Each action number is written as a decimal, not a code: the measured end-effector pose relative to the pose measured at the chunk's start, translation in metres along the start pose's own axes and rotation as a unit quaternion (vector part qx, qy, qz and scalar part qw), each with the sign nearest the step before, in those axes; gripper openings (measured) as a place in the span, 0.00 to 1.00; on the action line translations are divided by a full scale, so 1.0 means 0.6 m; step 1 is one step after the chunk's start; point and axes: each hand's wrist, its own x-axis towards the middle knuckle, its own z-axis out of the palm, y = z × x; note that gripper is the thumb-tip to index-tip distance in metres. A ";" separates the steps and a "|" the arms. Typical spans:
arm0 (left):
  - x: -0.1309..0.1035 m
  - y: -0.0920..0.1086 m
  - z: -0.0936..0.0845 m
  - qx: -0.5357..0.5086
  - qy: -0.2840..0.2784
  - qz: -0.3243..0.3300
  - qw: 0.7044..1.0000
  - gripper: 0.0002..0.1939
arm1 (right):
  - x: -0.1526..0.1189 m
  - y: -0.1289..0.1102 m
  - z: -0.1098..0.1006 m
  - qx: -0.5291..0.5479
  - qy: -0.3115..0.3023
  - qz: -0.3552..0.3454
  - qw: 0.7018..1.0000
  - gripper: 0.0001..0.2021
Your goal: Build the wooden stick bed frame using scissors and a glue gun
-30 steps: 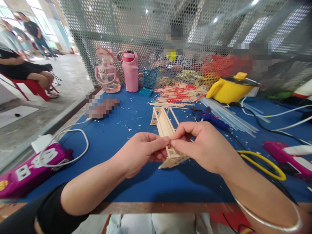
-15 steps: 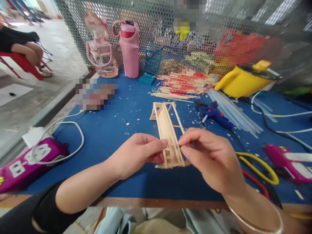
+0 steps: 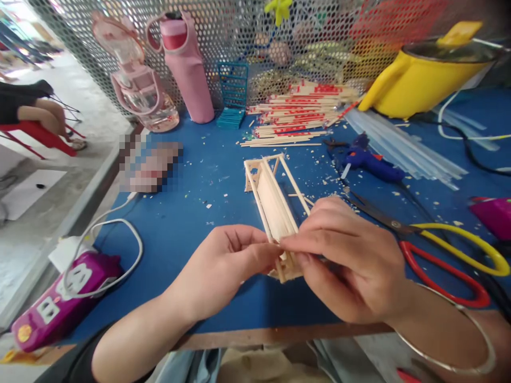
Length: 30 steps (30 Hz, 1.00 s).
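A small frame model built of pale wooden sticks [image 3: 275, 199] rests on the blue tabletop, its near end between my hands. My left hand [image 3: 223, 266] grips the near left corner of the model, thumb and fingers closed on a stick. From the right, my right hand [image 3: 351, 260] pinches at the model's near end, its fingertips almost touching my left thumb. Whether the right fingertips hold a separate small piece is hidden. Beyond the model lies a pile of chopsticks [image 3: 295, 114], some in red-printed wrappers.
Scissors [image 3: 403, 229] and a blue glue gun [image 3: 371, 159] lie to the right, near clear glue sticks [image 3: 403, 146] and a yellow pot [image 3: 435, 80]. Two pink bottles [image 3: 187, 69] stand at the back left beside a teal rack [image 3: 231, 96]. A purple device [image 3: 67, 303] with a white cable sits left.
My right hand has moved left across the model's near end, closer to my left thumb. The camera view has shifted, bringing the scissors more fully into sight.
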 end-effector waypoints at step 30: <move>0.011 -0.010 -0.015 -0.036 -0.051 0.001 0.998 0.11 | 0.004 -0.007 -0.025 -0.086 -0.077 -0.068 0.991 0.09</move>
